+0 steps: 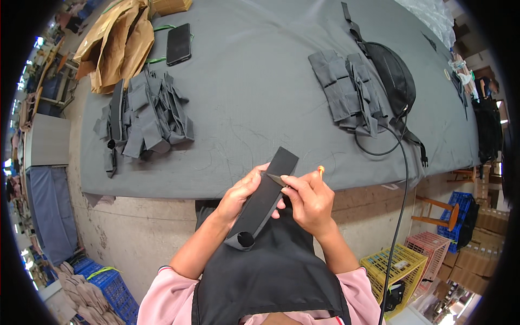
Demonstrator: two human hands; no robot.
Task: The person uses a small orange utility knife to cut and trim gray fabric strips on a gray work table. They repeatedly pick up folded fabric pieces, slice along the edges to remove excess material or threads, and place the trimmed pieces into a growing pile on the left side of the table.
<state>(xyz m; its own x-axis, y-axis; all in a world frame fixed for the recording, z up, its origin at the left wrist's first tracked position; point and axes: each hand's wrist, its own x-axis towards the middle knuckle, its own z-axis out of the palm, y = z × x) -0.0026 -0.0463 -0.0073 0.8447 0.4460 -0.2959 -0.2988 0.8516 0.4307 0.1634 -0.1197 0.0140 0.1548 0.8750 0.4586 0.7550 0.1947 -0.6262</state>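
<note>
- Black apron (271,276) over pink sleeves, nearest the camera, at the bottom centre.
- Left hand (242,190): fingers curled round the left edge of a black fabric strap (265,197), thumb on top; closed on it.
- Black fabric strap: long and flat, held in the air just near of the table edge, slanting from a rolled or looped end at lower left to a square end at upper right over the table's near edge.
- Right hand (309,200): fingers pinched shut on a small thread snip (292,180), its dark metal point lying on the strap's face and its orange tip showing past the knuckles.
- Grey-covered table (254,92): runs across the far half of the scene.
- Pile of dark grey fabric pieces (143,116): on the table, far left.
- Second stack of grey fabric pieces (349,92): on the table, far right, just beside a black waist bag (394,73).
- Black smartphone (179,44): far left, near crumpled brown paper (116,46).
- Black cable (398,206): hangs from the table on the right.
- Yellow crate (394,265), pink crate (430,246) and blue crate (459,206): on the floor, near right.
</note>
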